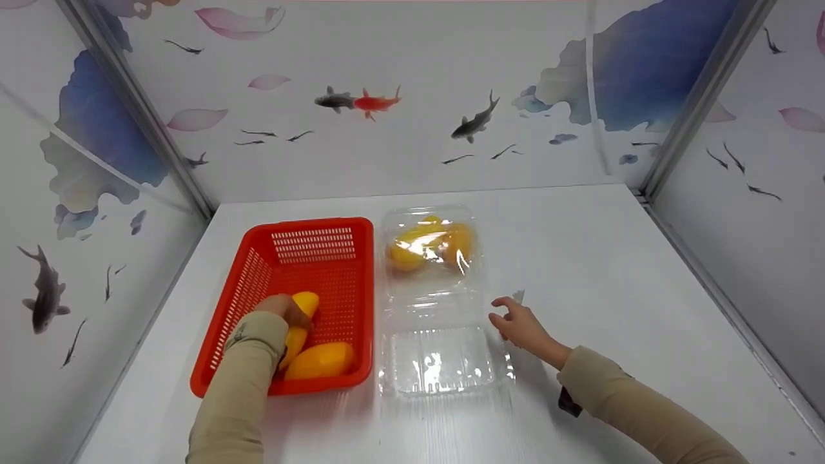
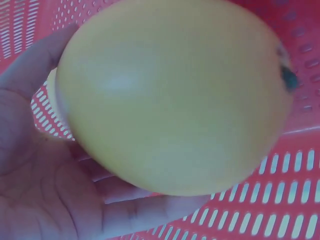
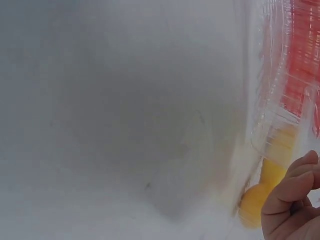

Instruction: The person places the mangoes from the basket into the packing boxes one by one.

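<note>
In the head view, my left hand point(image 1: 288, 310) reaches into the red basket point(image 1: 365, 283) and grips a yellow mango point(image 1: 307, 301); yellow shows on both sides of the fingers. The left wrist view has this mango point(image 2: 175, 100) large, a dark green spot at its end, with the thumb along one side and fingers point(image 2: 150, 212) below. Another mango point(image 1: 325, 359) lies in the basket's near right corner. My right hand point(image 1: 525, 330), fingers loosely bent and holding nothing, hovers beside the right edge of the clear plastic box point(image 1: 445, 357).
The plastic box stands just right of the basket, its flat near half facing up. In its far half lie yellow fruits point(image 1: 412, 251) and an orange-yellow one point(image 1: 459, 241) under shiny plastic. White table point(image 1: 612, 270) extends to the right; printed panels point(image 1: 399, 154) enclose the back and sides.
</note>
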Available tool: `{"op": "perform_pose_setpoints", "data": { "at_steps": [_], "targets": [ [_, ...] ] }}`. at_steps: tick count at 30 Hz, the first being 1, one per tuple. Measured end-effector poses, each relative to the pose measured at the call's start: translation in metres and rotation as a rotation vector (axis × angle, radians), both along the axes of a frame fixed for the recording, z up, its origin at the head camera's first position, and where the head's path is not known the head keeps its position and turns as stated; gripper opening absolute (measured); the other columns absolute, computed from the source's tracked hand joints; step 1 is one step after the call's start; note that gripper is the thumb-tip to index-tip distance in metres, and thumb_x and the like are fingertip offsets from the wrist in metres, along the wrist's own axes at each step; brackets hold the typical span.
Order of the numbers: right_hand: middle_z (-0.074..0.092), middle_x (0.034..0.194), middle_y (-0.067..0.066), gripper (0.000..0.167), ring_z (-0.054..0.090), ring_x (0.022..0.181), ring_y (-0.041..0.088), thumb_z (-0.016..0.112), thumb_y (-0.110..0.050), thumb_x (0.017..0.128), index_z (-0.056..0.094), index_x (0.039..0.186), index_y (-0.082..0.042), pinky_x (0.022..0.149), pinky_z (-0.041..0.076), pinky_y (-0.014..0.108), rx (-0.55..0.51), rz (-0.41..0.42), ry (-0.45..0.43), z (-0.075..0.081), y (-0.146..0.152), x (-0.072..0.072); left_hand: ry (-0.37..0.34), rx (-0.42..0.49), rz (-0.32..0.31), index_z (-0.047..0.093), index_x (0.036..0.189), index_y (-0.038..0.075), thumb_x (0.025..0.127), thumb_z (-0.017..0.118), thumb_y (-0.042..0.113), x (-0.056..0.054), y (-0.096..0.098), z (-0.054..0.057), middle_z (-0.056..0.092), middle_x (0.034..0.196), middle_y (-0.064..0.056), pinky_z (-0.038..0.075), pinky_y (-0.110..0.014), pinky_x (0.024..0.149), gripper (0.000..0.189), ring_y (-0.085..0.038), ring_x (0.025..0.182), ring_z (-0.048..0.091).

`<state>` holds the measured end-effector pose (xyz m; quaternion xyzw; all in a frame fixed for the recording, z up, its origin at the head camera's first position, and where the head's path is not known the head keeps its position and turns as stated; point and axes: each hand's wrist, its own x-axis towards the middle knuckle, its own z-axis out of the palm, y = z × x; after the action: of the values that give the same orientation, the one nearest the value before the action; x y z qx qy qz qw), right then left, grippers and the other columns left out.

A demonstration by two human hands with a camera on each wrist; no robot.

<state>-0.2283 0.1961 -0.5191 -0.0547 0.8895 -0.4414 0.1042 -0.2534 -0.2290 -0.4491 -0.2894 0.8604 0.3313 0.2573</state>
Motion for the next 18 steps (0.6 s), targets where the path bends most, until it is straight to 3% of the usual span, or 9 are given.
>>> {"op": "perform_pose_setpoints", "data": {
  "at_steps": [4,8,12,15,18],
  "targets": [
    [0.051,0.057,0.002,0.035,0.044,0.049,0.01,0.05,-0.012,0.092,0.046,0.123,0.004,0.047,0.036,0.024,-0.044,-0.034,0.038,-0.003,-0.004,0.001,0.049,0.069,-0.066,0.038,0.126,0.004,0.072,0.076,0.025,0.003,-0.002,0.011,0.044,0.112,-0.017,0.043,-0.043,0.087,0.069,-0.032,0.102,0.043],
    [0.048,0.057,0.0,0.033,0.044,0.049,0.01,0.048,-0.01,0.092,0.047,0.122,0.004,0.047,0.036,0.024,-0.084,-0.058,0.045,-0.005,-0.007,0.003,0.065,0.119,-0.112,0.017,0.137,0.006,0.077,0.07,0.029,0.001,-0.001,0.021,0.037,0.117,-0.02,0.043,-0.045,0.088,0.084,-0.034,0.105,0.042],
    [0.044,0.054,0.0,0.033,0.04,0.044,0.01,0.047,-0.012,0.093,0.045,0.123,0.002,0.043,0.035,0.023,-0.118,-0.069,0.015,-0.008,-0.008,0.004,0.113,0.096,-0.198,-0.001,0.143,0.003,0.081,0.066,0.03,-0.002,0.002,0.031,0.035,0.123,-0.022,0.042,-0.048,0.091,0.095,-0.035,0.108,0.042],
    [0.042,0.052,0.0,0.034,0.038,0.039,0.01,0.046,-0.013,0.093,0.044,0.124,0.0,0.04,0.035,0.023,-0.138,-0.074,-0.013,-0.009,-0.009,0.005,0.167,0.071,-0.253,-0.002,0.143,0.002,0.081,0.065,0.032,-0.001,0.005,0.041,0.037,0.122,-0.021,0.041,-0.049,0.092,0.096,-0.034,0.108,0.043],
    [0.042,0.051,0.0,0.034,0.038,0.037,0.011,0.046,-0.013,0.094,0.043,0.125,0.001,0.039,0.037,0.023,-0.152,-0.079,-0.022,-0.01,-0.01,0.005,0.247,0.071,-0.286,0.011,0.14,0.002,0.08,0.067,0.032,0.001,0.012,0.052,0.041,0.119,-0.019,0.042,-0.049,0.091,0.087,-0.034,0.107,0.045]
  ]
}}
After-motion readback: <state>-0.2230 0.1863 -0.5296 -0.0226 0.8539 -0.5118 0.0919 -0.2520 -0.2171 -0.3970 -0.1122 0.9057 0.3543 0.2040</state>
